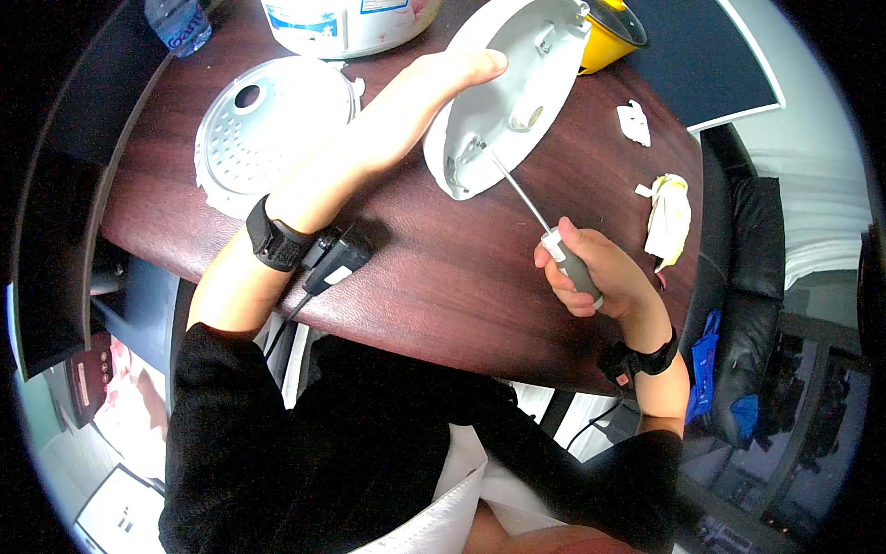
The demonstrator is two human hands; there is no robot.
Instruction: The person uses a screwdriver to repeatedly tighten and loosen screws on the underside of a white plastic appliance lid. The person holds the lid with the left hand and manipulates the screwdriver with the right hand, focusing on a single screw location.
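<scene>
"Gripping the screwdriver (554,242) is the right hand (604,268), closest to the body: fingers curled round the grey handle, with no open gap that I can see"

"Which way does the shaft point?"

"Away from the body and leftward, up to the inner face of the hollow white plastic cover (506,103), near that cover's lower end. Whether the tip sits in a recess or only meets the surface, I cannot tell"

"And the cover itself?"

"Ahead of the right hand and to its left, tilted over the dark red-brown table (480,295). Its long axis runs from lower left to upper right, so the shaft comes in across it, not along it"

"Which hand is nearer to it?"

"The left hand (420,97), which has hold of it: thumb laid over the left rim, fingers hidden, so how far round they close I cannot tell"

"Anything farther off?"

"A perforated round plate (268,138) left of the left hand, then a white tub (377,35) and a yellow container (607,44) behind the cover's far end"
</scene>
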